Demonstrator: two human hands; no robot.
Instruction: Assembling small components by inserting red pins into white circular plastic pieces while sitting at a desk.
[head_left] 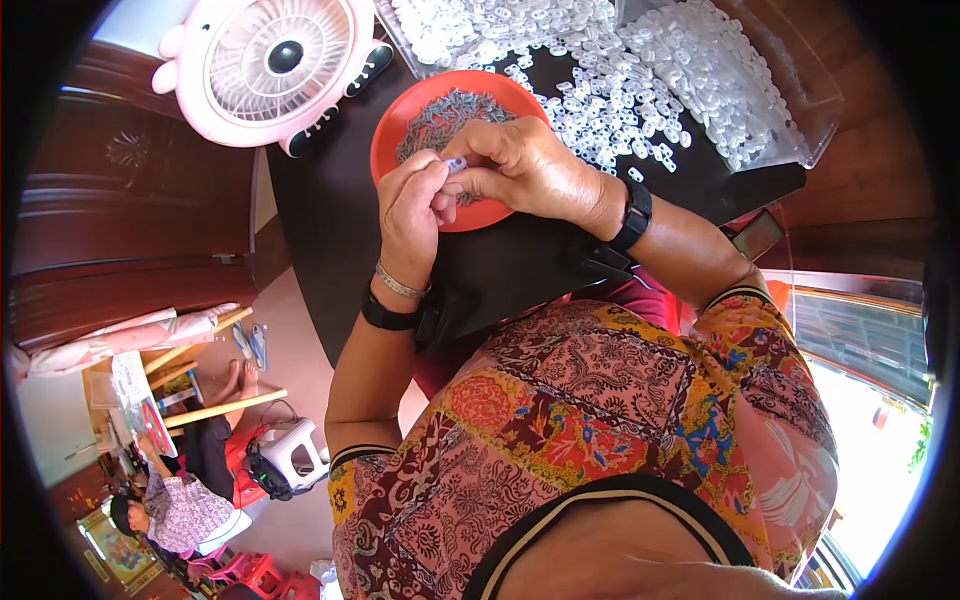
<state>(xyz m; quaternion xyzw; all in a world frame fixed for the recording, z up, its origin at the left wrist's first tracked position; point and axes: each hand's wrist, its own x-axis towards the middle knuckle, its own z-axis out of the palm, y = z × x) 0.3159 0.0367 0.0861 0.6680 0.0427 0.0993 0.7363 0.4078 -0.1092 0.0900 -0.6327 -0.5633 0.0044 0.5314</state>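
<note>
My left hand (410,205) and my right hand (525,165) meet over a red round dish (400,125) holding several small grey metal pieces (445,112). Both hands pinch one small white plastic piece (456,163) between their fingertips, just above the dish's near side. A silver bracelet and a black band sit on my left wrist; a black watch is on my right wrist. The dish stands on a black table (330,200).
A heap of small white plastic pieces (610,90) spreads over the table beyond the dish, some in a clear tray (790,100). A pink desk fan (270,65) stands at the left rear. Another person sits on the floor at the lower left (180,510).
</note>
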